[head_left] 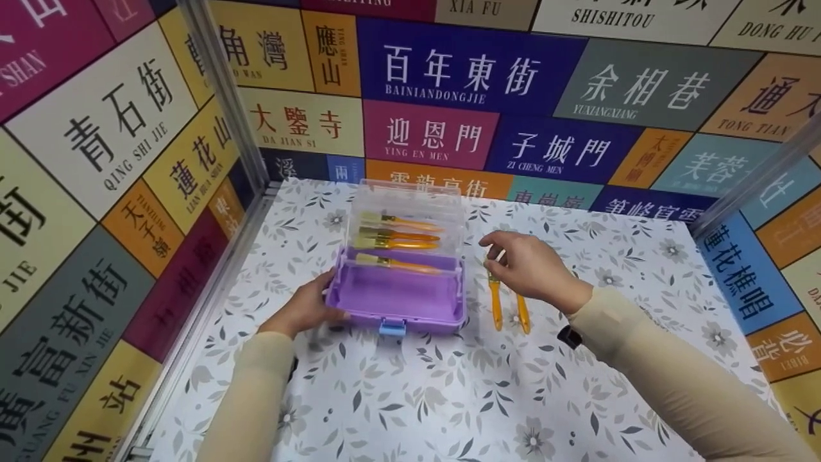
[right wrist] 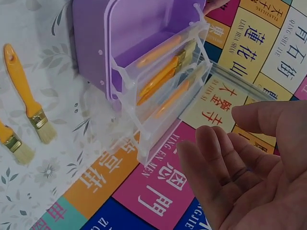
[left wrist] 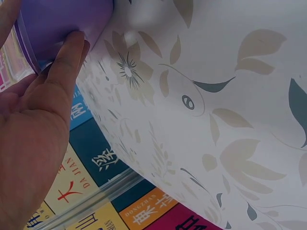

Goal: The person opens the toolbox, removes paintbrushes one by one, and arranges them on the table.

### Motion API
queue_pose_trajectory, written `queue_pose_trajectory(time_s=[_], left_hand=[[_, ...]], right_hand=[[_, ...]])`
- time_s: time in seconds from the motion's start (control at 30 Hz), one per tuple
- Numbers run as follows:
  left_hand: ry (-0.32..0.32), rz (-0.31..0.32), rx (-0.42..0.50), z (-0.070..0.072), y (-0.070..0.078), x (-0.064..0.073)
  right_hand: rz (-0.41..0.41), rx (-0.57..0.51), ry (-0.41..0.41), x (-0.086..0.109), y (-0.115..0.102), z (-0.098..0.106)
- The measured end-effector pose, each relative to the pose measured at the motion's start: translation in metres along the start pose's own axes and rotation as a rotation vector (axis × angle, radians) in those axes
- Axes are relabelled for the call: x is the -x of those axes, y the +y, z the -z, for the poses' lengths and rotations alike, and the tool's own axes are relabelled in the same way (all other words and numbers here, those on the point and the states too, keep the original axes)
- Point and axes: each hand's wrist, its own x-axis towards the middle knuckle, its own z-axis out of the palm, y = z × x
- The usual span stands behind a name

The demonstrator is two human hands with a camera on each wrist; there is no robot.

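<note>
A purple storage box (head_left: 397,292) with its clear lid raised stands on the table, a blue latch (head_left: 392,326) at its front. My left hand (head_left: 306,307) grips the box's left side; in the left wrist view its fingers (left wrist: 67,62) lie along the purple wall. Several paintbrushes (head_left: 410,242) with orange handles rest in the clear trays behind the base. My right hand (head_left: 529,266) hovers right of the box, holding nothing, fingers loosely bent. Below it two more paintbrushes (right wrist: 24,93) lie side by side on the table, their bristles partly hidden by the hand in the head view.
The table (head_left: 449,398) has a white cloth printed with grey leaves and flowers. Panels (head_left: 471,70) with coloured street-name signs rise behind and at both sides. Metal posts (head_left: 234,102) mark the corners.
</note>
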Motion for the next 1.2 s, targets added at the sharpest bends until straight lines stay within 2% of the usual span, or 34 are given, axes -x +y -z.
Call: queue_pose_trajectory(time_s=[0.33,0.5,1.2], left_hand=[[-0.012,-0.023,-0.002,0.001,-0.001,0.0],[-0.005,-0.015,-0.01,0.002,-0.001,0.001],[-0.01,-0.005,0.013,0.001,-0.002,0.001]], right_hand=[[0.047,0.023,0.003,-0.029,-0.006,-0.012],[0.061,0.024,-0.011,-0.043,-0.009,-0.017],[0.02,0.011,-0.039,-0.095,-0.01,-0.039]])
